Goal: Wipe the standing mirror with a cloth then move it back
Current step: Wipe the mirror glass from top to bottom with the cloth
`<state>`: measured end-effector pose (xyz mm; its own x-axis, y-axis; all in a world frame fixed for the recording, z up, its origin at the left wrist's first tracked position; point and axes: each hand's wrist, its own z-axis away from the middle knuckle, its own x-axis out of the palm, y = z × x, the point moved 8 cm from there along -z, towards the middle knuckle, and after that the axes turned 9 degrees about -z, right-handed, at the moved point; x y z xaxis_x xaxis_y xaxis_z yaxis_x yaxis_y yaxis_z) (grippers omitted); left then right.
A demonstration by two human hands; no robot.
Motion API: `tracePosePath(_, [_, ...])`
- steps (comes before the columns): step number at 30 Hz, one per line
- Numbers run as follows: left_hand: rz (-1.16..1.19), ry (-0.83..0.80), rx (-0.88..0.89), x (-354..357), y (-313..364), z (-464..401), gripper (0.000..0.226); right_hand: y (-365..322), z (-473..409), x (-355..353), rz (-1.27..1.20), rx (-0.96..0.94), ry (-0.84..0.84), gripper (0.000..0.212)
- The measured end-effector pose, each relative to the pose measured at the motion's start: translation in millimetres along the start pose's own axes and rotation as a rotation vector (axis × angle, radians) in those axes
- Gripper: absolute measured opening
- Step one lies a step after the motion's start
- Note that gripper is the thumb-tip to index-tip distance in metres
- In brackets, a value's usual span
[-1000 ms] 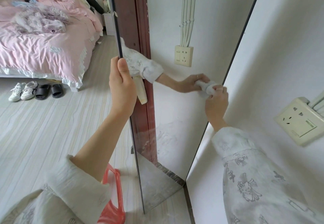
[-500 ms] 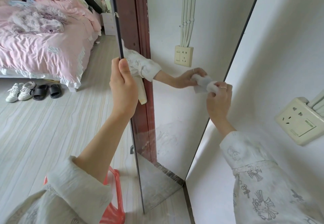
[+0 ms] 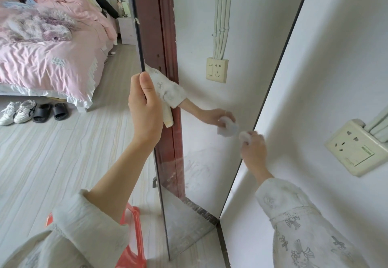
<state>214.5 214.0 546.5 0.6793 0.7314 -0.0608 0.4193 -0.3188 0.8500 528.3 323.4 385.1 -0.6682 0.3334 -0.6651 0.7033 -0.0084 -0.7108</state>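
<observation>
Mirror stands angled out from the wall, left hand gripping its outer edge, right hand pinching the cloth at the wall-side edge; risk: push pivots the glass, cloth slips, lower smears missed.

Left hand: arm extended toward 12 o'clock, thumb up, fingers curled round mirror edge. Right hand: reaching toward 11 o'clock, fingers bunched on cloth, sleeve at wrist.
</observation>
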Motion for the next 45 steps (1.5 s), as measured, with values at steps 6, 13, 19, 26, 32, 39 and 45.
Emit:
tracePosePath(6, [0.027, 0.006, -0.025, 2, -5, 3, 0.032, -41, -57, -64, -0.143, -0.134, 0.322, 0.031])
tracePosePath(13, [0.031, 0.027, -0.140, 1, -30, 12, 0.037, -40, -62, -29, -0.151, -0.147, 0.269, 0.037])
tracePosePath(19, [-0.019, 0.064, -0.189, 1, -39, 11, 0.042, 9, -36, 15, -0.144, -0.057, 0.175, 0.030])
tracePosePath(26, [-0.033, 0.085, -0.162, 8, -32, 15, 0.046, 65, -25, 52, 0.002, 0.088, -0.183, 0.031])
tracePosePath(32, [-0.055, 0.085, -0.160, 6, -31, 16, 0.042, 79, -14, 48, 0.165, 0.206, -0.217, 0.033])
tracePosePath(39, [-0.016, 0.062, -0.136, 7, -30, 16, 0.038, 0, -42, -13, -0.156, -0.054, 0.262, 0.035])
tracePosePath(45, [0.010, 0.073, -0.143, 6, -33, 14, 0.038, 5, 8, 47, -0.094, -0.043, 0.049, 0.035])
